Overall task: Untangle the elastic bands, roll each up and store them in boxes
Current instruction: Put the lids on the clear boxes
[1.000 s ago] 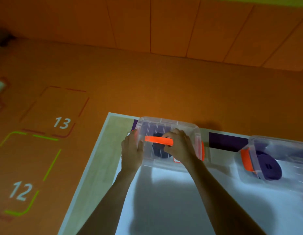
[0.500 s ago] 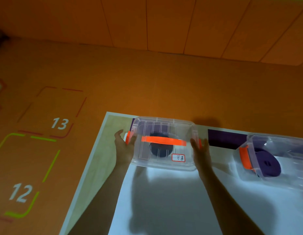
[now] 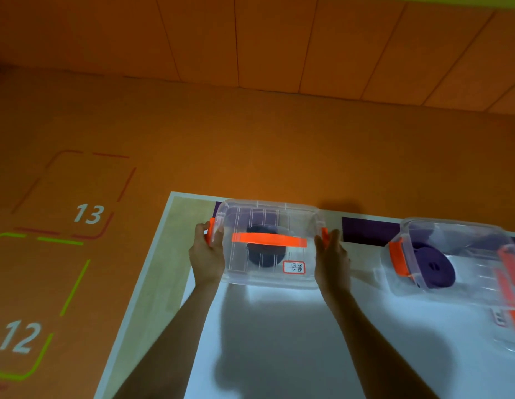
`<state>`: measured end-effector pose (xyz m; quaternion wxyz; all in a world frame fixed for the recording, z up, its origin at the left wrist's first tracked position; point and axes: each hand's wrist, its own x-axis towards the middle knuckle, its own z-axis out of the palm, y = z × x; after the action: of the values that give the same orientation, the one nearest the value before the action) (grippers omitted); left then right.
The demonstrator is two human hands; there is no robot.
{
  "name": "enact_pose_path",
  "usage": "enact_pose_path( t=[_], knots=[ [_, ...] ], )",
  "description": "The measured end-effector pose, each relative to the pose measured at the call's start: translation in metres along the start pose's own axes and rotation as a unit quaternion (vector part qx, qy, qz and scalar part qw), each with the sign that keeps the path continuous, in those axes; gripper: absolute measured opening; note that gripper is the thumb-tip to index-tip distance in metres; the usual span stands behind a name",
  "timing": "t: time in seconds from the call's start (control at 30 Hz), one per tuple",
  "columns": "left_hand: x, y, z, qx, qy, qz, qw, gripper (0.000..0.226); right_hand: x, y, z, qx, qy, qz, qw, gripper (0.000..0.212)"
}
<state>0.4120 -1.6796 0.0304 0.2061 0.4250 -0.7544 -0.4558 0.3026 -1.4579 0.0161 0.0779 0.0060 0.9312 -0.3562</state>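
Head view: two bare arms reach forward over a white table [image 3: 279,355] toward its far left corner.
clear storage box [image 3: 267,276]: held between both hands near that corner, lid on, tilted toward the camera (whether its base touches the table I cannot tell).
left hand [image 3: 207,254]: clamped on the box's left end, thumb and fingers curled round the orange latch [image 3: 211,234].
right hand [image 3: 332,257]: gripping the right end, thumb up beside the other latch; its fingers are hidden behind the box.
rolled band [image 3: 264,256]: a dark coil inside the held box, beneath the flat orange handle [image 3: 269,240].
label [image 3: 294,267]: red-edged sticker at the box's near right corner; writing unreadable.
second box [image 3: 452,249]: clear, with orange latches, on the table to the right, well apart from the hands, with a purple roll [image 3: 436,267] inside.
floor [image 3: 250,139]: orange, with outlined bays numbered 13 and 12 left of the table.
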Motion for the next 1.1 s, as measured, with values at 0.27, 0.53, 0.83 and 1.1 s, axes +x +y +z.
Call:
enact_pose_path(
  t=[0.27, 0.53, 0.83, 1.1],
  knots=[
    [-0.003, 0.007, -0.005, 0.161, -0.02, 0.067, 0.984, 0.033, -0.008, 0.0, -0.006, -0.1, -0.017, -0.051, 0.993, 0.04],
    [-0.004, 0.032, -0.016, 0.365, -0.066, 0.206, 0.905, 0.052, -0.032, 0.028, -0.084, -0.201, -0.061, -0.109, 0.972, 0.05],
    [-0.124, 0.102, 0.05, 0.399, -0.196, 0.378, 0.812, 0.051, -0.062, 0.102, -0.185, -0.289, -0.001, -0.098, 0.952, 0.037],
    [-0.214, 0.14, 0.141, 0.403, -0.255, 0.39, 0.788, 0.058, -0.048, 0.196, -0.259, -0.349, -0.028, -0.106, 0.931, 0.027]
  ],
)
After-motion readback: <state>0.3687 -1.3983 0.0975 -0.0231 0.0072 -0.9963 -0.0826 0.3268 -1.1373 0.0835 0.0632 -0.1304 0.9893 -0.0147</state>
